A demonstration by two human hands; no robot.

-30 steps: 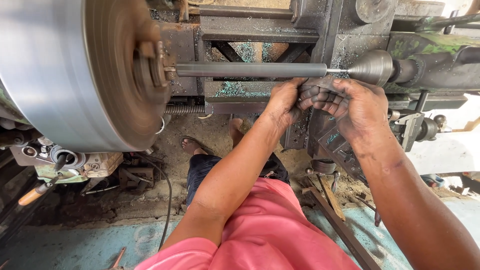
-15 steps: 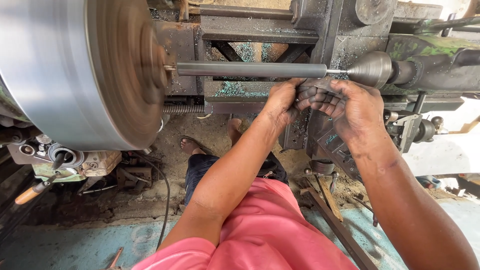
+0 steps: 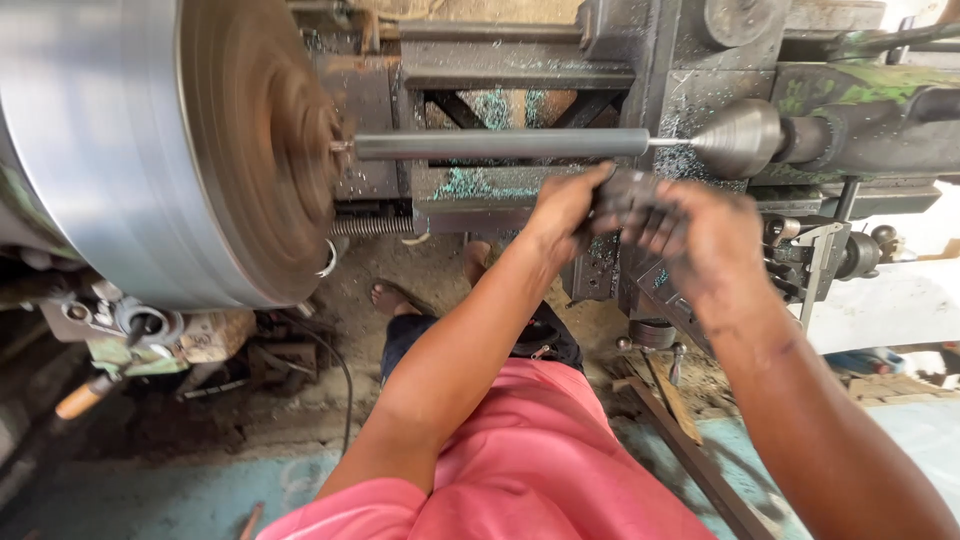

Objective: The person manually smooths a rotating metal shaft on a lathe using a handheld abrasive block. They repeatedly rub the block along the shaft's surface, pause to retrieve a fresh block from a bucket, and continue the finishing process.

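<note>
Dusty workshop floor under an old lathe. Steel rod [image 3: 500, 144] sits level between the blurred, turning chuck [image 3: 255, 150] and the cone-shaped tailstock centre [image 3: 740, 138]. Left hand [image 3: 560, 215] and right hand [image 3: 695, 240] meet just below the rod's right end, both curled shut on a dark part [image 3: 625, 195] of the carriage. Best done with forearms low and fingers clear of the rod and chuck.

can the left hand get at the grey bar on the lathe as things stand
Probably yes. The left hand sits just below the grey bar, with open space between them and nothing across the way. But the chuck is blurred, so the bar looks to be spinning; touching it seems risky.
</note>
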